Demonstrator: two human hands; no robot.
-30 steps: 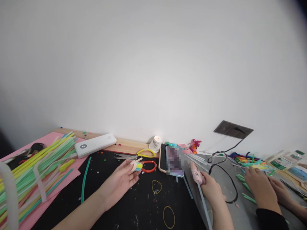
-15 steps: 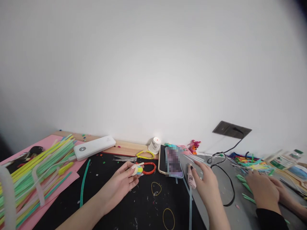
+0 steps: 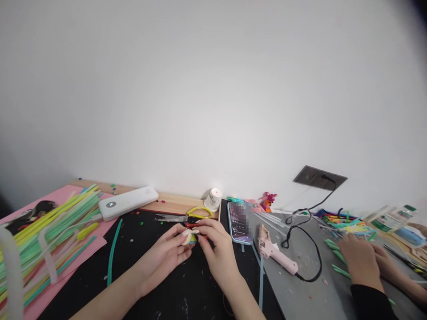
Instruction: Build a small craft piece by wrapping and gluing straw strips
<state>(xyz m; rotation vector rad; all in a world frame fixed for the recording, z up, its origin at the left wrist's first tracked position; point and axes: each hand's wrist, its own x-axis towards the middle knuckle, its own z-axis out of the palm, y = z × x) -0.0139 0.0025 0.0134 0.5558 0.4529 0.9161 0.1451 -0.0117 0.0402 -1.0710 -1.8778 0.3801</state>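
My left hand [image 3: 167, 251] pinches a small white, yellow and blue craft piece [image 3: 188, 238] between thumb and fingertips. The fingers of my right hand [image 3: 216, 246] close on the right side of the same piece, partly hiding it. Just behind the hands lie scissors [image 3: 201, 212] with yellow and red handles, blades to the left; the red handle is mostly covered. A pink hot glue gun [image 3: 276, 255] rests on the grey surface to the right of my right hand, apart from it. A pale blue strip [image 3: 261, 284] runs forward from near its nozzle.
Left are bundled pipe cleaners [image 3: 60, 235] on pink paper [image 3: 96, 255], a green pipe cleaner [image 3: 114, 251] and a white power bank [image 3: 128, 203]. Behind stand a paper cup [image 3: 213, 200] and phone [image 3: 239, 222]. The glue gun's black cord [image 3: 318, 253] loops near another person's hands [image 3: 360, 262].
My right hand has left the glue gun, moving left to the craft piece in my left hand. The glue gun now lies fully visible. My left hand stays nearly still.
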